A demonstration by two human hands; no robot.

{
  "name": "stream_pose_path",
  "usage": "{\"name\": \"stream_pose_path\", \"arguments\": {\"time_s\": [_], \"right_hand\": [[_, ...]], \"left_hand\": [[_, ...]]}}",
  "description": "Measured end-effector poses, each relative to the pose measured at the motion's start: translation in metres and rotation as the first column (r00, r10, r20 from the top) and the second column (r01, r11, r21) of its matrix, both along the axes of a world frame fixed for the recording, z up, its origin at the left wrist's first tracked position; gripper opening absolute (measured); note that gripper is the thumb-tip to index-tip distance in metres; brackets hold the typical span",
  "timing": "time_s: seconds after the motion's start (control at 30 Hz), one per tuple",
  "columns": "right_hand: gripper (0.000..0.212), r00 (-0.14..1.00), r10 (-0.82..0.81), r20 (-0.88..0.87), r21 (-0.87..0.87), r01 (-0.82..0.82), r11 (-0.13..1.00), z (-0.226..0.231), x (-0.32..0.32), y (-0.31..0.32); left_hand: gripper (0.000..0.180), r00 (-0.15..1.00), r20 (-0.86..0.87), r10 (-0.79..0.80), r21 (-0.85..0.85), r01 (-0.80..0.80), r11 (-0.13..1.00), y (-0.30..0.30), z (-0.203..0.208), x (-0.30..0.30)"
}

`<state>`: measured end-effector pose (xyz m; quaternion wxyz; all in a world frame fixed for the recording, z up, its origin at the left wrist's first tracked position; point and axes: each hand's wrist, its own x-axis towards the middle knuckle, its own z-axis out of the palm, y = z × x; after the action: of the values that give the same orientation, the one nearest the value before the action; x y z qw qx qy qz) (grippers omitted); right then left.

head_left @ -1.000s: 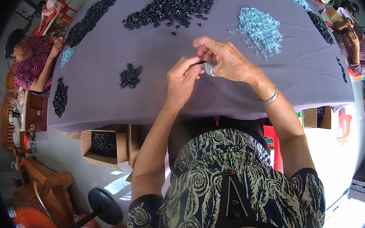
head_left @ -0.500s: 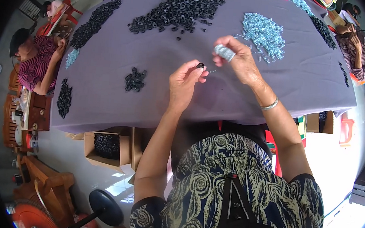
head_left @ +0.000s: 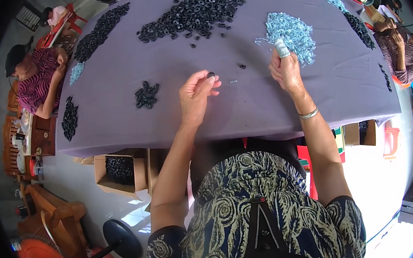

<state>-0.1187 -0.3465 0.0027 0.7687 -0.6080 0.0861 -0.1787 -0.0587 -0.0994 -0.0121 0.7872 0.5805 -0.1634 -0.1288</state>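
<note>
My left hand (head_left: pixel 195 97) pinches a small black ring-like part (head_left: pixel 211 74) between thumb and fingers, just above the cloth. A short pale spring-like piece (head_left: pixel 233 81) lies to the right of it. My right hand (head_left: pixel 288 73) is at the near edge of a pile of shiny pale-blue spring-like pieces (head_left: pixel 290 29). Its thumb is wrapped in whitish tape (head_left: pixel 282 48). The fingers curl closed, and anything in them is hidden. One loose black part (head_left: pixel 242 66) lies between the hands. A small cluster of black parts (head_left: pixel 146 95) sits left of my left hand.
A large heap of black rings (head_left: pixel 196 17) spreads over the far side of the grey-purple tablecloth (head_left: pixel 167 125). More black heaps line its left and right edges. People sit left, right and far. An open cardboard box (head_left: pixel 138 174) of black parts stands below the near edge.
My right hand has moved away from my left, up and right to the pale-blue pile, and its fingers have turned downward. The loose black part now shows. My left hand keeps its pinch.
</note>
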Motion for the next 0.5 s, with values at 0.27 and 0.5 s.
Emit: {"name": "stream_pose_path", "arguments": {"time_s": [0.27,0.5], "right_hand": [[0.033,0.997,-0.081,0.013,0.050,0.080,0.996,0.008,-0.002,0.001],[0.018,0.994,0.092,0.059,-0.810,-0.006,0.586,0.008,-0.002,0.029]], "left_hand": [[0.019,1.000,0.003,0.016,0.022,-0.016,1.000,-0.001,-0.005,0.000],[0.018,0.999,0.036,0.009,0.053,-0.011,0.999,-0.002,-0.007,0.002]]}}
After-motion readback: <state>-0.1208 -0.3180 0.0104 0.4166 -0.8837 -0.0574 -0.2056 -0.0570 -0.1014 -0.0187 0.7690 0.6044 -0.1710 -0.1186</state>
